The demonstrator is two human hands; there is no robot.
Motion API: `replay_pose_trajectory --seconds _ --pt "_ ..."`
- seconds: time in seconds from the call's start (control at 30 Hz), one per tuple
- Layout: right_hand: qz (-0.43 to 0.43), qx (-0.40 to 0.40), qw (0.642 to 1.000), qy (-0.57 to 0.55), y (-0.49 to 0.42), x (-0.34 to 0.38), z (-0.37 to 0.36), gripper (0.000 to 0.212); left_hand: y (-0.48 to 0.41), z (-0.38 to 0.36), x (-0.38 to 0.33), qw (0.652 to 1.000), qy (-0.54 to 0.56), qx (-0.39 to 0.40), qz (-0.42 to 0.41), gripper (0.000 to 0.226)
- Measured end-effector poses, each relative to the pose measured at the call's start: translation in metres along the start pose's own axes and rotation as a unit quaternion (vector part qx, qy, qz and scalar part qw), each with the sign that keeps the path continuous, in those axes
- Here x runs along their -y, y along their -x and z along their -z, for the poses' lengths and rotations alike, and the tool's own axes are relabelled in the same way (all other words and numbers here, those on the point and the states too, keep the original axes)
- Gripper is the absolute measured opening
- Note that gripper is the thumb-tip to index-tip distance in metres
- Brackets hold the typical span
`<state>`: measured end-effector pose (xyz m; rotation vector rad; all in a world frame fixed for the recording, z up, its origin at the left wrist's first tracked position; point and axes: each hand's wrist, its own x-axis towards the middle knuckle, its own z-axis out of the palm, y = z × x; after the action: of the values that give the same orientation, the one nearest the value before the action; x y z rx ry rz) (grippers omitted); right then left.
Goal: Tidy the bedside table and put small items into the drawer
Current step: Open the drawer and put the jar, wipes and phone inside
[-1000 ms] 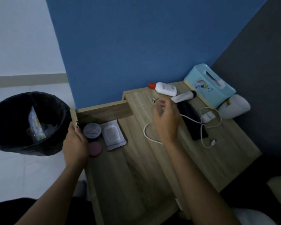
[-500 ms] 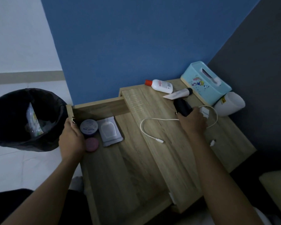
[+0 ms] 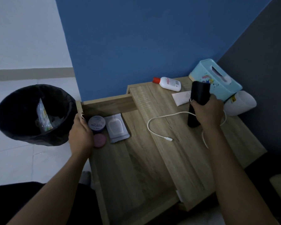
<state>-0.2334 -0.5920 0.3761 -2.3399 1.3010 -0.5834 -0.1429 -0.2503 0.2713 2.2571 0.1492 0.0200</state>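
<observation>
My right hand (image 3: pixel 207 111) grips a black pouch-like object (image 3: pixel 199 95) and holds it tilted up off the bedside table (image 3: pixel 177 159). A white charging cable (image 3: pixel 154 124) trails across the tabletop from under that hand. My left hand (image 3: pixel 80 132) holds the left wall of the open drawer (image 3: pixel 120 168). Inside the drawer lie a purple round tin (image 3: pixel 96 124), a pink round lid (image 3: pixel 100 140) and a grey wipes packet (image 3: pixel 116 127). On the table's far side rest a white bottle with a red cap (image 3: pixel 169 83) and a white tube (image 3: pixel 181 98).
A light blue tissue box (image 3: pixel 217 78) and a white container (image 3: pixel 240 103) stand at the table's back right against the dark wall. A black-lined bin (image 3: pixel 31 114) with wrappers sits on the floor left of the drawer. The blue wall rises behind.
My right hand went from the cable to the black object and has lifted it upright off the table. The left hand stays on the drawer wall.
</observation>
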Motion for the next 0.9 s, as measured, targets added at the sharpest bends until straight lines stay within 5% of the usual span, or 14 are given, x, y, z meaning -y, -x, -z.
replay_pose_trajectory --seconds 0.23,0.6,0.9 --pt "0.096 -0.083 0.983 -0.135 0.021 0.053 0.025 0.06 0.001 0.001 -0.001 1.0 0.0 0.002 -0.006 0.038" --pt "0.289 -0.01 0.949 -0.128 0.118 0.09 -0.013 0.071 -0.001 0.0 0.001 1.0 0.0 0.007 0.001 0.037" --pt "0.265 -0.002 0.955 -0.132 0.117 0.093 -0.022 0.072 -0.001 -0.001 0.003 1.0 0.014 0.008 0.001 0.037"
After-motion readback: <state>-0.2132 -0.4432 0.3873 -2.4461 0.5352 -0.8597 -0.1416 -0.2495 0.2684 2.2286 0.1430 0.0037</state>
